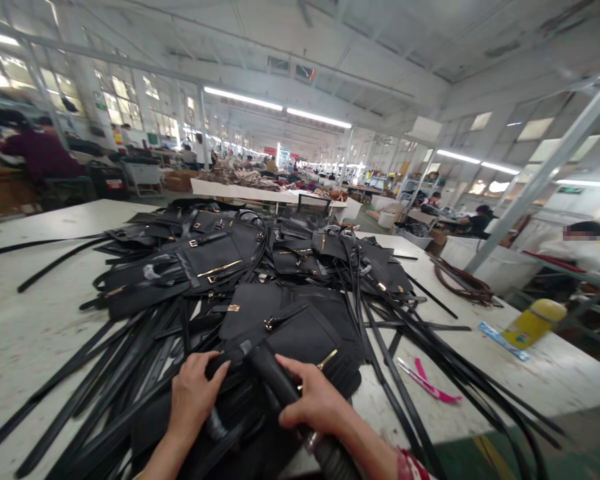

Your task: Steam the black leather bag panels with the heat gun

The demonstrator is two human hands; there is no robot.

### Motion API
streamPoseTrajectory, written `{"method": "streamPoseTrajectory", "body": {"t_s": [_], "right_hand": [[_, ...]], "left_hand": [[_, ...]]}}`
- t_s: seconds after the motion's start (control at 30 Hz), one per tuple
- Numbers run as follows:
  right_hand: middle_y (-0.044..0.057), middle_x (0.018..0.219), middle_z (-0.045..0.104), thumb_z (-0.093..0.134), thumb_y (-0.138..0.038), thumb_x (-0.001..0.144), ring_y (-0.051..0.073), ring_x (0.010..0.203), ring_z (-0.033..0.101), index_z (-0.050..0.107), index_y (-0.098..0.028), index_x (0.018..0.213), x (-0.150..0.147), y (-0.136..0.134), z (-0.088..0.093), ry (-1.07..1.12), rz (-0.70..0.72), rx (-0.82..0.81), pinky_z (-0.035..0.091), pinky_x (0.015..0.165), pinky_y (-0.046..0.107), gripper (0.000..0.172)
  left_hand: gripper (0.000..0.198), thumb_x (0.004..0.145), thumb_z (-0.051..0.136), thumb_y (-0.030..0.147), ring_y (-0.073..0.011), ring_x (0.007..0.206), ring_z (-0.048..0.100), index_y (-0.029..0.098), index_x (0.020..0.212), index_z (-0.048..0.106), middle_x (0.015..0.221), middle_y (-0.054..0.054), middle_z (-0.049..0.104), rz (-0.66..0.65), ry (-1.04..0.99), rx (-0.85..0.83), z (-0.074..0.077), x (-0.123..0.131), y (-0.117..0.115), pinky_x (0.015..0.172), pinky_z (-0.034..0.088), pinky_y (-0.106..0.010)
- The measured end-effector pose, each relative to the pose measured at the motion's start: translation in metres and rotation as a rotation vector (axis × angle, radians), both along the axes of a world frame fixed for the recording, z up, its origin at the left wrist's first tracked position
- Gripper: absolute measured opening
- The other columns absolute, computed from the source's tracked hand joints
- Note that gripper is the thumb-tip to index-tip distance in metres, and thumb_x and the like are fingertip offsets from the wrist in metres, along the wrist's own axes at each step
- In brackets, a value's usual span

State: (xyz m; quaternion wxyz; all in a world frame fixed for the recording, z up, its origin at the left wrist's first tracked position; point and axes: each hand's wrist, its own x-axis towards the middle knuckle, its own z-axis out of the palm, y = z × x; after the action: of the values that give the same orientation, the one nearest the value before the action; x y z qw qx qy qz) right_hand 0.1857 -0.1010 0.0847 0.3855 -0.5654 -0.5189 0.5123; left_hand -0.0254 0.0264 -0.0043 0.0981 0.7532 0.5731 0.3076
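Observation:
Close in front of me a black leather bag (pixel 165 420) is held low over the near edge of the table. My left hand (pixel 195 390) curls its fingers and thumb on the bag's upper edge. A folded, rolled-looking black part of the bag (pixel 270 373) is gripped between the thumb and fingers of my right hand (pixel 317 400). Just beyond lies another black bag (pixel 290 327) with a gold buckle and a gold zip. The lower part of the held bag is partly hidden by my hands and blurred.
Black bags (pixel 220 257) with gold fittings pile up across the white table (pixel 45 280). Long black straps (pixel 430 347) fan out on both sides. At right lie a pink-handled tool (pixel 430 383), a yellow bottle (pixel 535 323) and brown straps (pixel 460 283). People sit at work farther off.

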Motion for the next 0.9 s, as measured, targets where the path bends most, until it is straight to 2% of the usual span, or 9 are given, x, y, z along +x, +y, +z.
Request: {"method": "streamPoseTrajectory", "body": {"t_s": [0.1, 0.2, 0.3, 0.37, 0.53, 0.6, 0.7, 0.8, 0.9], "right_hand": [[-0.003, 0.091, 0.064, 0.067, -0.003, 0.042, 0.011, 0.059, 0.055, 0.042, -0.026, 0.130, 0.015, -0.034, -0.007, 0.052, -0.079, -0.096, 0.043, 0.049, 0.018, 0.094], [0.002, 0.106, 0.062, 0.068, -0.003, 0.039, 0.021, 0.090, 0.058, 0.049, -0.022, 0.125, 0.029, -0.064, -0.024, 0.047, -0.181, -0.085, 0.048, 0.072, 0.025, 0.091], [0.005, 0.104, 0.063, 0.073, -0.015, 0.044, 0.025, 0.092, 0.058, 0.051, -0.018, 0.123, 0.044, -0.087, -0.037, 0.187, -0.198, -0.031, 0.047, 0.078, 0.031, 0.082], [0.006, 0.097, 0.066, 0.073, -0.019, 0.047, 0.021, 0.079, 0.061, 0.047, -0.017, 0.126, 0.055, -0.100, -0.036, 0.275, -0.279, 0.022, 0.048, 0.074, 0.031, 0.084], [0.002, 0.082, 0.064, 0.071, -0.021, 0.055, 0.014, 0.055, 0.056, 0.031, -0.021, 0.135, 0.074, -0.124, -0.003, 0.250, -0.617, 0.116, 0.048, 0.052, 0.025, 0.090], [0.001, 0.077, 0.063, 0.073, -0.025, 0.056, 0.013, 0.047, 0.052, 0.026, -0.022, 0.136, 0.077, -0.129, 0.007, 0.235, -0.714, 0.099, 0.044, 0.041, 0.024, 0.093], [0.002, 0.075, 0.063, 0.075, -0.028, 0.056, 0.013, 0.046, 0.052, 0.024, -0.021, 0.137, 0.078, -0.135, 0.009, 0.266, -0.785, 0.119, 0.045, 0.041, 0.025, 0.096], [0.003, 0.078, 0.064, 0.076, -0.028, 0.054, 0.016, 0.052, 0.056, 0.026, -0.019, 0.136, 0.077, -0.141, 0.001, 0.280, -0.851, 0.120, 0.047, 0.043, 0.026, 0.097], [0.002, 0.075, 0.064, 0.076, -0.027, 0.052, 0.015, 0.050, 0.056, 0.027, -0.018, 0.135, 0.076, -0.146, -0.008, 0.275, -0.884, 0.094, 0.047, 0.043, 0.026, 0.098]], "left_hand": [[0.036, 0.072, 0.048, 0.051, -0.0245, 0.091, 0.060, 0.023, 0.093, 0.058, 0.097, -0.004, 0.064, -0.022, -0.035, -0.114, 0.004, -0.002, 0.006, 0.076, 0.043, -0.034], [0.031, 0.067, 0.055, 0.049, -0.0231, 0.080, 0.064, 0.024, 0.086, 0.061, 0.083, -0.001, 0.069, -0.057, -0.043, -0.291, 0.011, -0.004, 0.015, 0.068, 0.044, -0.029], [0.018, 0.069, 0.055, 0.039, -0.0200, 0.072, 0.063, 0.025, 0.076, 0.062, 0.071, 0.002, 0.068, -0.134, -0.019, -0.262, 0.036, 0.000, 0.022, 0.061, 0.042, -0.026], [0.015, 0.073, 0.053, 0.035, -0.0191, 0.073, 0.062, 0.024, 0.075, 0.063, 0.073, 0.001, 0.068, -0.149, 0.017, -0.016, 0.071, 0.005, 0.024, 0.063, 0.041, -0.027], [0.013, 0.078, 0.055, 0.028, -0.0177, 0.069, 0.053, 0.019, 0.077, 0.064, 0.067, -0.001, 0.062, -0.181, 0.207, 0.880, 0.187, 0.030, 0.020, 0.071, 0.034, -0.034], [0.008, 0.078, 0.056, 0.022, -0.0156, 0.064, 0.049, 0.022, 0.078, 0.064, 0.062, 0.002, 0.059, -0.275, 0.267, 1.040, 0.208, 0.044, 0.010, 0.071, 0.032, -0.035], [0.013, 0.080, 0.051, 0.016, -0.0154, 0.065, 0.048, 0.022, 0.080, 0.062, 0.063, 0.002, 0.057, -0.522, 0.370, 1.009, 0.181, 0.064, -0.011, 0.069, 0.033, -0.034], [0.019, 0.083, 0.044, 0.013, -0.0151, 0.065, 0.047, 0.019, 0.077, 0.061, 0.065, -0.001, 0.057, -0.688, 0.363, 0.842, 0.107, 0.075, -0.028, 0.066, 0.034, -0.032], [0.019, 0.083, 0.045, 0.012, -0.0150, 0.065, 0.049, 0.018, 0.076, 0.061, 0.065, -0.002, 0.058, -0.651, 0.276, 0.734, 0.045, 0.073, -0.037, 0.068, 0.035, -0.032]]}}
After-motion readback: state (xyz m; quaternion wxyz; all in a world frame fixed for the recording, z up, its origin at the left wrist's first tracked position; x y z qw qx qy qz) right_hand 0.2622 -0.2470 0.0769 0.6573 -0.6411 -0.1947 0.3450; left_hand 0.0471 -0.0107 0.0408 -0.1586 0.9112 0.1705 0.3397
